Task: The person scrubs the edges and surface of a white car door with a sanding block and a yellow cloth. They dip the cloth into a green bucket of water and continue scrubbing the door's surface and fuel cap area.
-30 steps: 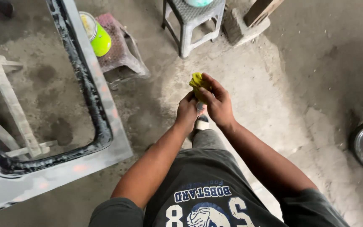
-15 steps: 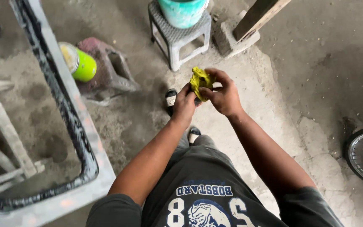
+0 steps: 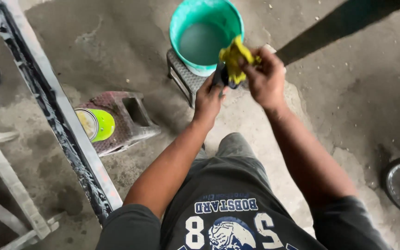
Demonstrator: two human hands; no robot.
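Left hand fingers closed around a small dark object, partly hidden. Right hand pinches the yellow rag against it from above-right. Beyond both, a teal bucket stands on a grey stool

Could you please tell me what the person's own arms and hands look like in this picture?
Both arms are bare from the upper arm down, with short dark grey sleeves at the shoulders. The left hand and right hand are ungloved; no watch, ring or band shows on either.
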